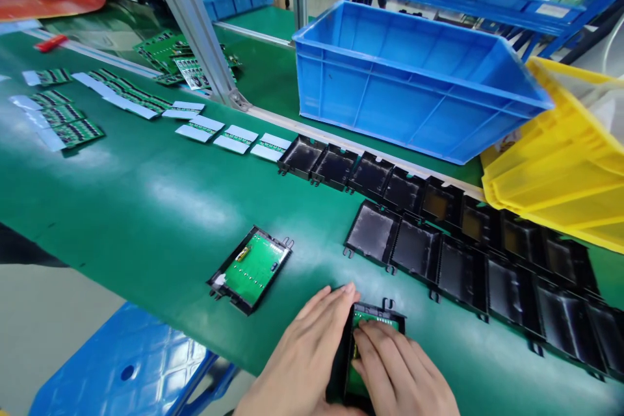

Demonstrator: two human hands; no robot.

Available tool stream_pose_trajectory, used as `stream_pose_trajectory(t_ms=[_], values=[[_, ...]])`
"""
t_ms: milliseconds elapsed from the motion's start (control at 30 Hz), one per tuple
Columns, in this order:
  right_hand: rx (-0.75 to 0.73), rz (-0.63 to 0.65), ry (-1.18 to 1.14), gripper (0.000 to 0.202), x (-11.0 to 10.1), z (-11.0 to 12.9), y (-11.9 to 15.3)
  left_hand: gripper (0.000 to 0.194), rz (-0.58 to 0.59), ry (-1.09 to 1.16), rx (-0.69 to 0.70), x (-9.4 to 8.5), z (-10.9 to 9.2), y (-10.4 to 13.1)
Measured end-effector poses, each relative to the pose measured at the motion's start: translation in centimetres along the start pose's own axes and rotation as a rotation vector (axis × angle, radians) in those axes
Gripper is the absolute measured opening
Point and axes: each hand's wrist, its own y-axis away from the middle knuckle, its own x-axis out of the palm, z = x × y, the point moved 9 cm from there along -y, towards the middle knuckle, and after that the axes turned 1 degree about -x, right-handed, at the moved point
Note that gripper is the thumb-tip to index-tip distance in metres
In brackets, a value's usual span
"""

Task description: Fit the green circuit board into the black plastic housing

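Near the front edge of the bench lies a black plastic case (387,310) with a green circuit board (358,385) inside it. My left hand (305,354) lies along the case's left side, fingers stretched forward and close together, gripping that side. My right hand (402,370) is over the case, its bent fingertips together on the board and covering much of it. To the left, apart from both hands, another black case (253,232) holds a green circuit board (251,273) with a small yellow component and a white patch.
Two rows of empty black cases (373,231) run along the right. Circuit boards with white strips (236,138) line the bench's (160,208) far left. Behind stand a blue crate (414,97), a yellow bin (550,162) and a metal post (195,19). A blue stool (121,364) is below.
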Motion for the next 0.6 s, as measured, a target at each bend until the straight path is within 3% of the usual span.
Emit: stream_pose_trajectory(t_ms=[400,600], values=[[0.038,0.003,0.004,0.034,0.23,-0.11,0.57,0.116,0.0,0.014,0.0,0.06,-0.14,-0.1],[0.071,0.064,0.032,0.036,0.27,-0.19,0.42,0.114,-0.003,0.003,-0.005,-0.04,-0.27,-0.42]])
